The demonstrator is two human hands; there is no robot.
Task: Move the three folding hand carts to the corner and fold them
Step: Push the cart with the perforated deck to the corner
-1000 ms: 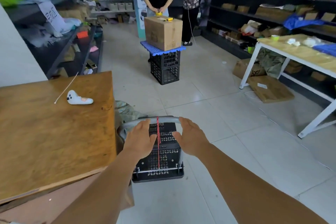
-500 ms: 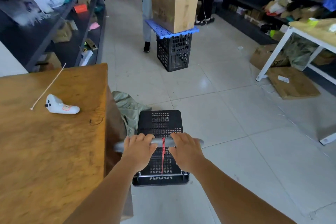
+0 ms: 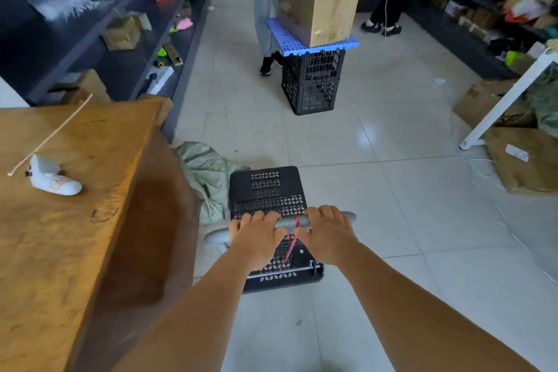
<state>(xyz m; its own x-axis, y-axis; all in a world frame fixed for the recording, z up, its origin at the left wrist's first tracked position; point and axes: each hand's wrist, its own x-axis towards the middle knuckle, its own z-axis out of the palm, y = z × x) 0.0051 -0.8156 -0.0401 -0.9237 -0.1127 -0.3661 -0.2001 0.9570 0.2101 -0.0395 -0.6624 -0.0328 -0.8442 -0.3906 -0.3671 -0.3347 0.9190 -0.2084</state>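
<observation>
Head view: both hands on the hand cart's grey handle bar [image 3: 288, 222], left hand [image 3: 256, 234] and right hand [image 3: 327, 232] either side of the red cord [image 3: 295, 222] tied at mid-bar. Fingers of both hands wrapped over and clamped on the bar.

Likely step: pushing the first cart toward the corner. Best to keep even pressure on both sides so it tracks straight, steer clear of the green sack [image 3: 205, 178] just beside its left edge and the wooden bench [image 3: 75, 220] on the left, and pass the black crate [image 3: 312, 81] ahead. Corner not identifiable here.

Hand cart [image 3: 265, 187]: on the tiled floor directly in front of the person, black perforated plastic deck, unfolded, nothing loaded, metal crossbar near the rear edge. Wheels hidden.
</observation>
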